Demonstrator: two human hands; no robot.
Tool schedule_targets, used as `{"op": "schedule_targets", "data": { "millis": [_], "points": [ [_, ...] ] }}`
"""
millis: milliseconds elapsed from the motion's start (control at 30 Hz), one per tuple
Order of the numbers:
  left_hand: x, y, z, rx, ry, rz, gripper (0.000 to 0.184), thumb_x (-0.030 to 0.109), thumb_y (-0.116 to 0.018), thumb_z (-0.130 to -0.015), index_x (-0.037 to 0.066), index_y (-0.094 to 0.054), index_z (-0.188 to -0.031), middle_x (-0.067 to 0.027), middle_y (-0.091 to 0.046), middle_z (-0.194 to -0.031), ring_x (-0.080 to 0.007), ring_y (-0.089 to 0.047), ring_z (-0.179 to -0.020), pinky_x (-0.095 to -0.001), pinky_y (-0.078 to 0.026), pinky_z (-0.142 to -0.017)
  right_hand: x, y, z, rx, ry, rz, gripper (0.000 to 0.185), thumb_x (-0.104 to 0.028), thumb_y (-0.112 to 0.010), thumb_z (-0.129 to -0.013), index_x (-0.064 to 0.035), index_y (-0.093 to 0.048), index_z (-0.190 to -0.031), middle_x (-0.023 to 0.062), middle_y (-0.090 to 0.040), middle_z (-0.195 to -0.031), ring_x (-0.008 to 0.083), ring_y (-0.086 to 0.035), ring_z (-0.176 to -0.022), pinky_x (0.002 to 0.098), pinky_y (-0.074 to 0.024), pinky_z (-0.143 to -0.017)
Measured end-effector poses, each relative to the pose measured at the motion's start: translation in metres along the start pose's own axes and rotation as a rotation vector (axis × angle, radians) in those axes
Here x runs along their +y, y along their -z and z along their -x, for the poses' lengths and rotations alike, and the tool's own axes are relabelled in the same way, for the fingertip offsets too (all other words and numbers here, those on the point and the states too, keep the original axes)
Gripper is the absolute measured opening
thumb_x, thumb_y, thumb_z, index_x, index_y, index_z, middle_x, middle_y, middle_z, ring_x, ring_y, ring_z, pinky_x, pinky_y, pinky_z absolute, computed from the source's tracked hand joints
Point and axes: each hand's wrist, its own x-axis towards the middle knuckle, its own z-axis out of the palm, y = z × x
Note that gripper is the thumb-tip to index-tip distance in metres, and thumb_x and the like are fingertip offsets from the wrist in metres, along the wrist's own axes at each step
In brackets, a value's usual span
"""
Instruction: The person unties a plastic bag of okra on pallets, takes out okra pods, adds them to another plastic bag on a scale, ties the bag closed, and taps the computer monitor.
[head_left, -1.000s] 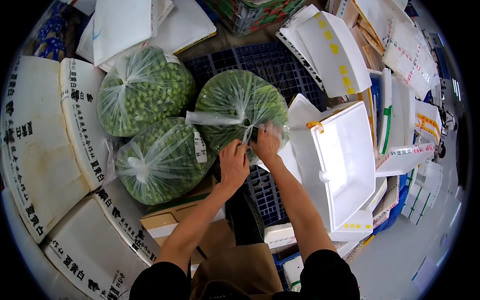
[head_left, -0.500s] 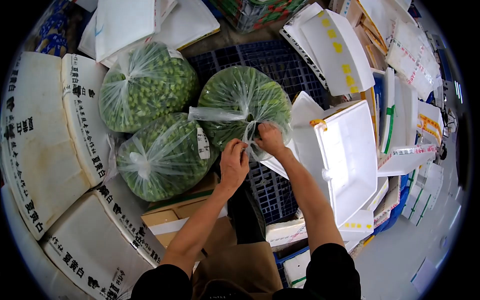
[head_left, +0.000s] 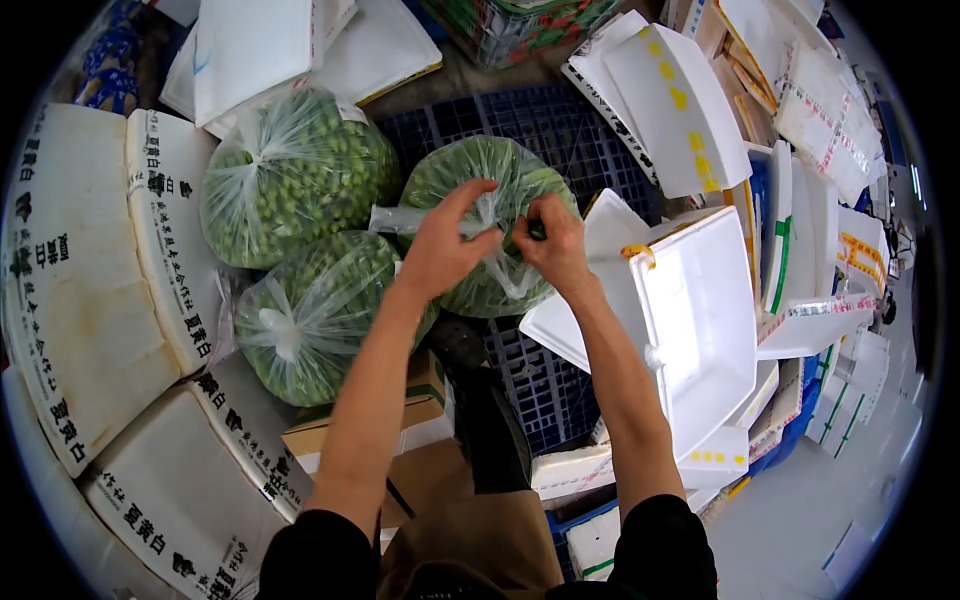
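Three clear plastic bags of green vegetables lie close together. Over the right bag (head_left: pixel 465 165) are both hands. My left hand (head_left: pixel 450 245) is above its gathered plastic, thumb and index finger spread apart, with nothing seen between them. Just right of it, my right hand (head_left: pixel 552 240) has its fingers curled in a pinch at the bag's top; what they hold is too small to make out. A twisted tail of plastic sticks out leftward from this bag. The upper left bag (head_left: pixel 300 180) and the lower left bag (head_left: pixel 320 320), which has a white knot, are untouched.
White foam boxes (head_left: pixel 90 280) with black print line the left side. An open foam box (head_left: pixel 705 340) and stacked lids (head_left: pixel 665 110) stand at the right. A blue pallet (head_left: pixel 540 385) lies beneath, with a cardboard box (head_left: pixel 425 400) near my legs.
My left hand has moved up from the bag's lower edge, and its fingers have opened. My right hand has shifted slightly up and right. The strips of plastic between the hands have dropped onto the bag.
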Motion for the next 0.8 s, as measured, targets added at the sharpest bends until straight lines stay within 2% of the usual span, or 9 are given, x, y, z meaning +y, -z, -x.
{"op": "schedule_targets", "data": {
  "millis": [133,167,233,333,400,500,600,633,800],
  "points": [
    [-0.019,-0.002,-0.041,-0.674,0.193,-0.113,0.081,0.028,-0.076,-0.072,0.010,-0.036,-0.140,-0.0153,-0.048,-0.133,-0.0286,-0.048,-0.121,-0.0453,-0.034,-0.104,-0.007,0.003,-0.013,0.009,0.003,-0.024,0.021,0.004,-0.066,-0.067,-0.0017,-0.049,-0.078,0.0110,-0.050,-0.072,0.0268,-0.054,-0.059,0.0354,-0.0438,-0.052],
    [-0.023,-0.008,-0.038,-0.664,0.235,-0.038,0.068,0.022,-0.078,-0.071,0.009,-0.049,-0.131,-0.0136,-0.057,-0.122,-0.0246,-0.054,-0.113,-0.0430,-0.040,-0.100,-0.008,0.000,-0.015,0.002,-0.008,-0.018,0.020,0.004,-0.066,-0.067,-0.0018,-0.049,-0.078,0.0110,-0.050,-0.072,0.0268,-0.054,-0.060,0.0355,-0.0438,-0.052],
    [-0.046,-0.026,-0.038,-0.663,0.224,0.211,0.077,0.023,-0.079,-0.068,0.010,-0.041,-0.134,-0.0120,-0.056,-0.122,-0.0246,-0.052,-0.115,-0.0411,-0.041,-0.098,-0.005,-0.011,-0.016,-0.013,-0.033,-0.005,0.020,0.002,-0.066,-0.068,-0.0020,-0.050,-0.078,0.0111,-0.050,-0.072,0.0268,-0.054,-0.061,0.0359,-0.0438,-0.053],
    [-0.068,-0.040,-0.033,-0.524,0.176,0.331,0.069,0.021,-0.081,-0.067,0.010,-0.047,-0.126,-0.0070,-0.058,-0.115,-0.0224,-0.054,-0.110,-0.0402,-0.043,-0.092,-0.001,-0.027,-0.018,0.011,-0.055,0.034,0.020,0.000,-0.067,-0.068,-0.0022,-0.050,-0.079,0.0110,-0.050,-0.073,0.0266,-0.053,-0.063,0.0359,-0.0436,-0.054],
    [-0.072,-0.041,-0.028,-0.441,0.203,0.348,0.064,0.022,-0.081,-0.066,0.009,-0.051,-0.121,-0.0070,-0.060,-0.113,-0.0221,-0.056,-0.107,-0.0398,-0.043,-0.090,-0.002,-0.030,-0.022,0.049,-0.078,-0.025,0.020,-0.001,-0.068,-0.068,-0.0021,-0.051,-0.079,0.0110,-0.051,-0.072,0.0259,-0.053,-0.061,0.0350,-0.0442,-0.054],
    [-0.058,-0.032,-0.031,-0.307,0.149,0.109,0.058,0.024,-0.079,-0.065,0.006,-0.055,-0.115,-0.0087,-0.061,-0.107,-0.0225,-0.058,-0.101,-0.0382,-0.044,-0.085,-0.020,-0.019,-0.042,0.067,-0.128,-0.098,0.020,-0.003,-0.068,-0.068,-0.0019,-0.051,-0.079,0.0113,-0.053,-0.071,0.0246,-0.054,-0.060,0.0338,-0.0454,-0.056],
    [-0.073,-0.038,-0.033,-0.118,-0.135,0.016,0.060,0.026,-0.078,-0.063,0.005,-0.054,-0.114,-0.0103,-0.062,-0.103,-0.0233,-0.060,-0.098,-0.0373,-0.045,-0.084,-0.030,-0.013,-0.057,0.058,-0.201,-0.137,0.019,-0.005,-0.068,-0.068,-0.0007,-0.053,-0.080,0.0114,-0.055,-0.070,0.0231,-0.056,-0.061,0.0329,-0.0471,-0.059],
    [-0.044,-0.032,-0.026,-0.124,0.019,0.225,0.066,0.026,-0.077,-0.062,0.006,-0.051,-0.119,-0.0099,-0.060,-0.105,-0.0236,-0.059,-0.101,-0.0372,-0.044,-0.086,-0.034,-0.011,-0.062,0.051,-0.226,-0.148,0.019,-0.005,-0.068,-0.067,-0.0002,-0.054,-0.080,0.0115,-0.056,-0.071,0.0231,-0.056,-0.061,0.0330,-0.0472,-0.060],
    [-0.034,-0.037,-0.018,0.046,0.030,0.337,0.075,0.023,-0.077,-0.065,0.005,-0.042,-0.128,-0.0106,-0.057,-0.113,-0.0242,-0.057,-0.104,-0.0364,-0.045,-0.087,-0.052,-0.016,-0.075,0.017,-0.293,-0.210,0.019,-0.006,-0.068,-0.067,0.0013,-0.055,-0.080,0.0130,-0.056,-0.076,0.0241,-0.057,-0.066,0.0338,-0.0473,-0.063]
  ]
}}
